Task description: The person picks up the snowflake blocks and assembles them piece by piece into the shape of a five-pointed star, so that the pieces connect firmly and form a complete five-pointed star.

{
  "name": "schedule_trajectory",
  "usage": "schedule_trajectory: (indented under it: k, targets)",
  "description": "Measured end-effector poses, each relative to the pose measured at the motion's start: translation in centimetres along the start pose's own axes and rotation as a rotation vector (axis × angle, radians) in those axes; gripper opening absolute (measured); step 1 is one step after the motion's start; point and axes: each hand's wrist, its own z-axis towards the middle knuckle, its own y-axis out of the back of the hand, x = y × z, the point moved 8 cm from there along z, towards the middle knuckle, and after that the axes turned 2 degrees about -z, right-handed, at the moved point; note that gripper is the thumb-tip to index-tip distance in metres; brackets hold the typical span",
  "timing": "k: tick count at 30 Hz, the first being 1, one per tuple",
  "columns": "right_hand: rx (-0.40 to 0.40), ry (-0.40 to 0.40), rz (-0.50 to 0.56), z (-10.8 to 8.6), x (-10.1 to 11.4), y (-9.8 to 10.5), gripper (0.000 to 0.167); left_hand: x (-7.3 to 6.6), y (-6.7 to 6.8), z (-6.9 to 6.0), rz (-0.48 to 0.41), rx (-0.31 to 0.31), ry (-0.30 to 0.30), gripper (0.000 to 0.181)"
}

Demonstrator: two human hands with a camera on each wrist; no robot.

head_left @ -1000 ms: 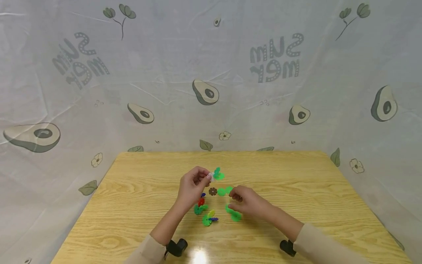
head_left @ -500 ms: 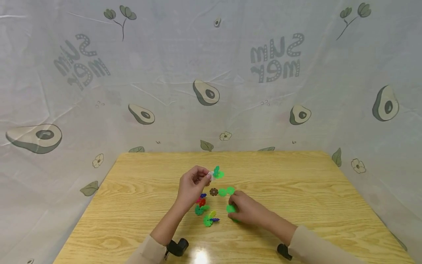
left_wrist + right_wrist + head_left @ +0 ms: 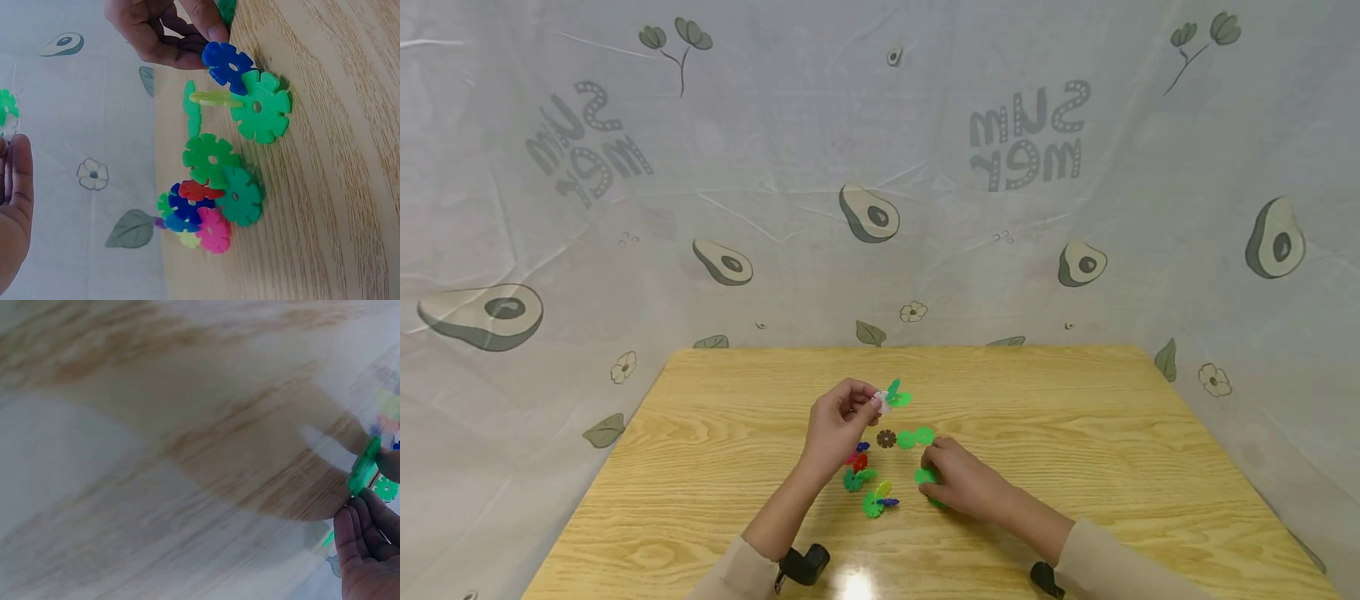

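My left hand point(image 3: 838, 427) pinches a whitish notched disc point(image 3: 883, 403), joined to green notched discs point(image 3: 900, 398), above the table. To the right, my right hand point(image 3: 968, 479) grips light green notched discs point(image 3: 927, 476) low over the wood, partly hidden by its fingers. In the right wrist view a green disc point(image 3: 364, 466) stands on edge between thumb and fingertips. Beyond this hand lie joined light green discs point(image 3: 916, 437) beside a brown disc point(image 3: 886, 438).
Near my left forearm sits a cluster of red, pink, blue and green discs point(image 3: 212, 160). Closer to me, a green disc point(image 3: 261, 107) is joined to a yellow and a blue one. A printed cloth point(image 3: 790, 150) hangs behind the wooden table point(image 3: 1045, 392).
My right hand has come down slightly and its fingers have closed on the near light green discs. The left hand stays almost in place with its joined discs.
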Motion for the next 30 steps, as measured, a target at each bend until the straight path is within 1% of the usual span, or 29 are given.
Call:
schedule_trajectory:
  k: [4,10,13,18,22,26,30]
  targets:
    - [-0.018,0.018,-0.001,-0.1,0.1,0.1,0.020,0.0,-0.1,-0.1,0.010,0.001,-0.007,0.011]
    - [-0.027,-0.001,0.006,-0.2,-0.3,0.5,0.020,0.0,-0.2,-0.2,-0.003,0.007,0.011,0.009]
    - [-0.048,-0.014,0.028,-0.2,-0.5,1.3,0.020,0.0,-0.2,-0.2,-0.019,0.013,0.017,0.009]
    - [-0.074,-0.028,0.113,0.1,-0.7,3.1,0.021,0.1,-0.5,-0.2,-0.050,0.036,0.029,0.009]
    - [-0.084,-0.043,0.161,0.3,-0.6,4.6,0.023,0.3,-0.8,-0.2,-0.060,0.070,0.063,0.010]
    - [-0.133,-0.036,0.180,0.2,-0.4,5.9,0.023,0.5,-1.1,-0.3,-0.059,0.103,0.103,0.012]
    - [-0.221,0.006,0.178,0.0,0.2,7.3,0.027,0.6,-1.4,-0.5,-0.060,0.134,0.125,0.015]
